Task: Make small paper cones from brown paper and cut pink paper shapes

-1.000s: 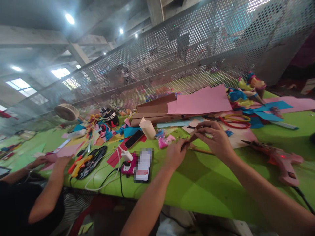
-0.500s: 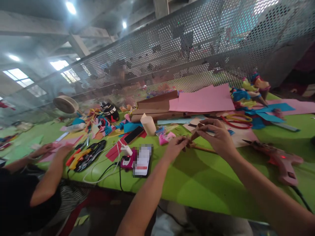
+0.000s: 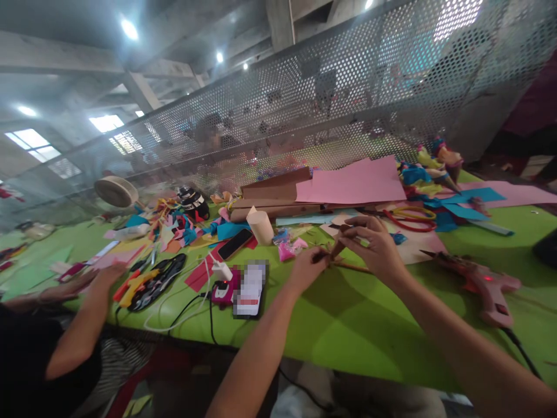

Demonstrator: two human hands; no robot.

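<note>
Staying close, both hands (image 3: 310, 267) (image 3: 375, 241) pinch brown paper (image 3: 337, 248); a co-worker's hand (image 3: 82, 283) retreated.

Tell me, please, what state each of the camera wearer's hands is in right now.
Left hand: closed, holding the lower end of a small brown piece.
Right hand: closed, pinching that piece's upper end.

Left hand (image 3: 310, 268) and right hand (image 3: 373, 247): bare. Forearms (image 3: 270, 331): bare as far as visible. Pale cloth (image 3: 298, 399) low in view, blurred; garment unclear.
</note>
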